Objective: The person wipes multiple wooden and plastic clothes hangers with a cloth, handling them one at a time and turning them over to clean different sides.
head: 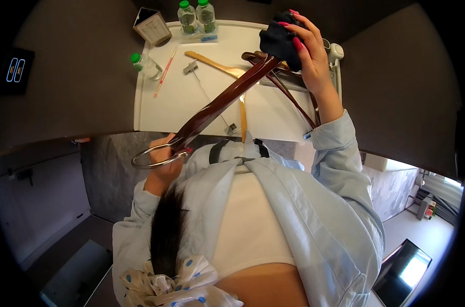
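Observation:
My left hand (164,163) grips the near end of a glossy dark-brown hanger (225,98), beside a large metal ring (150,156). The hanger slants up to the right over the white table. My right hand (313,53) is closed around a black cloth (280,42), which covers the hanger's far end. Beneath it on the table lies a light wooden hanger (211,63) with a metal bar and clips (191,67). More dark-brown hangers (290,96) lie at the right, partly hidden by my right hand and the cloth.
Two green-capped bottles (197,17) stand at the back of the white table (140,111). A third bottle (150,67) is at the left, beside a red-and-white stick (165,73). A box (152,28) sits at the back left corner. A white device (335,51) is at the right edge.

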{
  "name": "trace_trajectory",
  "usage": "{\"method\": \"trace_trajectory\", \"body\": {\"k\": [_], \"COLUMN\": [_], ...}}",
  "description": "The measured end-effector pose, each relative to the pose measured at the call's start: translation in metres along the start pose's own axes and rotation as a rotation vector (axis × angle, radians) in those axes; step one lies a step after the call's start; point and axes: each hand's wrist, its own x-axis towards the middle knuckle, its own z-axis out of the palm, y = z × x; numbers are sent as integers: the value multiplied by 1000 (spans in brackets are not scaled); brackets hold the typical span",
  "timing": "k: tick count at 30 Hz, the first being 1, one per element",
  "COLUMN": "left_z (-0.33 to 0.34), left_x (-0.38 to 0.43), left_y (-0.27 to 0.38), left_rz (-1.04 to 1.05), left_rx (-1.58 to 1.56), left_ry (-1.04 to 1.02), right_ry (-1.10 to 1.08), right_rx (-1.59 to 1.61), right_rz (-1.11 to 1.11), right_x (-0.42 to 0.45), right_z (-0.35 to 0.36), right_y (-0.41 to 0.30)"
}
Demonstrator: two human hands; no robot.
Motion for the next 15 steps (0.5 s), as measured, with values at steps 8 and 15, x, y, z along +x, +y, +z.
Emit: {"method": "trace_trajectory", "body": {"k": [8,15], "left_z": [12,23], "left_x": [1,12], "left_y": [-4,5], "left_rz": [83,-443], "left_rx": [38,-670], "left_ry": [64,162], "right_ry": [334,147], "right_rx": [1009,2049], "right_rz": [616,604], "right_x": [-6,-35], "right_z": [20,35], "right_y": [-2,19]}}
